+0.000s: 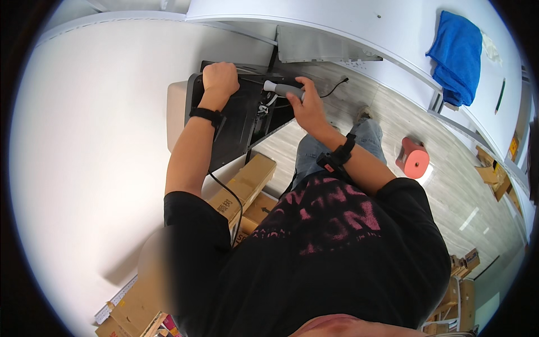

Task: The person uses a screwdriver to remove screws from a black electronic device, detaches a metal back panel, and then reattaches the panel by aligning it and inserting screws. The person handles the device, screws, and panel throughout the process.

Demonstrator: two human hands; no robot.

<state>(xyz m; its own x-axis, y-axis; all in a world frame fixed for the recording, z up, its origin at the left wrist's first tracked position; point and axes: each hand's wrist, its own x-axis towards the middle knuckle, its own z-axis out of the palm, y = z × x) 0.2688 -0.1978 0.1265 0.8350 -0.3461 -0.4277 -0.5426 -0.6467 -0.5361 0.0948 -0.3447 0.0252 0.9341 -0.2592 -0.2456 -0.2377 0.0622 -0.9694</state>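
A black boxy housing stands ahead of me, with a beige panel along its left side. My left hand is closed in a fist at its far upper edge; whatever lies inside the fingers is hidden. A grey cylindrical tool with a white end is gripped in my right hand. It points left over the housing, and its tip is hard to make out. Just below it, a cluster of small parts and wires shows in the housing.
Cardboard boxes lie below the housing, where a black cable hangs down. Another cable's plug is beyond my right hand. A red cylindrical object stands on the floor at right. A blue cloth lies on the white table.
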